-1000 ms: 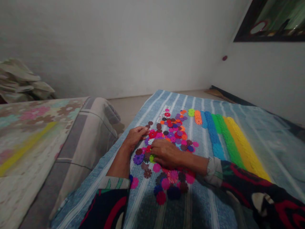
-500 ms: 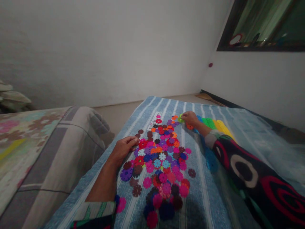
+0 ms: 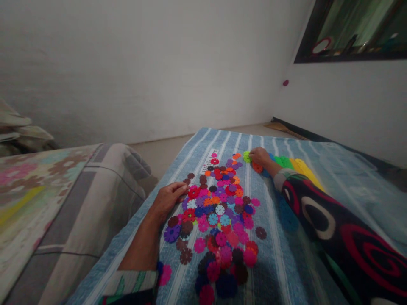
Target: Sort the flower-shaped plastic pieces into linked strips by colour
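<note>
My right hand [image 3: 262, 157] reaches to the far side of the cloth. Its fingertips are closed on the edge of a lime-green notched flower disc [image 3: 247, 156]. Left of the pile of notched flower discs [image 3: 219, 209], my left hand [image 3: 170, 195] rests on the cloth, fingers stretched and holding nothing I can see. Its fingertips come up to a red disc [image 3: 193, 192] and brown discs at the pile's edge. The pile mixes pink, purple, brown, orange, red and blue pieces.
Sorted rows of green discs [image 3: 282, 162] and yellow discs [image 3: 307, 171] lie beyond my right forearm, with blue and orange ones beside them. A blue striped cloth [image 3: 187, 159] covers the surface. At left stands a seat draped in grey plaid fabric [image 3: 92, 199].
The lime-green disc has shifted slightly right with my right hand, away from the orange discs. My left hand stays beside the pile. The whole view has shifted a little.
</note>
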A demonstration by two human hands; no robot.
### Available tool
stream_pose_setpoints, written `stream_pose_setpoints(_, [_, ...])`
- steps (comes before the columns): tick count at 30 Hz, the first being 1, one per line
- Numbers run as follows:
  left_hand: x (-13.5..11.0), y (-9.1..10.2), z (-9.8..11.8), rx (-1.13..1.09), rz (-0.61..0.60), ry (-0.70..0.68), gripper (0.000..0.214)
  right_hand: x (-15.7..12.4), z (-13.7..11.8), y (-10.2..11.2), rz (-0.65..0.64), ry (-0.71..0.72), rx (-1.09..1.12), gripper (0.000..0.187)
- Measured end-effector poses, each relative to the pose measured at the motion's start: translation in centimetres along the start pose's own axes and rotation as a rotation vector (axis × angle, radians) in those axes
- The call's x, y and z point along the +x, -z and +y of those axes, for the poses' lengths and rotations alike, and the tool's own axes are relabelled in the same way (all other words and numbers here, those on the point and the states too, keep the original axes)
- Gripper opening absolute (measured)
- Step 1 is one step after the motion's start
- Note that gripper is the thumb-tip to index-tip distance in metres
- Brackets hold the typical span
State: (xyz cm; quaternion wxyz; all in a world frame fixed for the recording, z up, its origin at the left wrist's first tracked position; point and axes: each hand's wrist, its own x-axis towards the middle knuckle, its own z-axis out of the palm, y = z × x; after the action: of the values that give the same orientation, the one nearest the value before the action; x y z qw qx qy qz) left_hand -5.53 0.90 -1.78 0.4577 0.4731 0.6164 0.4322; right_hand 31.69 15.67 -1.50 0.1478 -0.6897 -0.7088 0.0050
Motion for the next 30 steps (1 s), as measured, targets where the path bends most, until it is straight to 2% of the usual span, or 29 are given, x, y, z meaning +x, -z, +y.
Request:
stream_pose_setpoints(6, [0.1,0.0,-0.1,0.008,0.005,-0.013,0.05,-0.9,-0.6,0.4,-0.002,0.05,-0.082,0.027])
stream_pose_setpoints(12, [0.6,0.0,-0.6,0.003,-0.009,-0.008,0.055,-3.1,-3.5,0.4,-0.083,0.18,-0.143,0.028])
stream_pose_setpoints(15, [0.6,0.1,-0.6,0.005,-0.012,-0.024,0.055,-3.8,-4.5,0.3,-0.123,0.192,-0.198,0.027])
stream_pose_setpoints(23, [0.4,0.2,-0.2,0.017,0.006,-0.015,0.053,-2.5,-2.5,1.8,-0.137,0.092,-0.289,0.035])
stream_pose_setpoints(26, [0.5,0.2,-0.3,0.032,-0.005,-0.023,0.052,-2.6,-2.1,1.8,-0.164,0.144,-0.282,0.034])
stream_pose_setpoints(30, [0.6,0.3,-0.4,0.071,-0.005,-0.038,0.05,-2.8,-3.1,1.2,-0.197,0.24,-0.279,0.029])
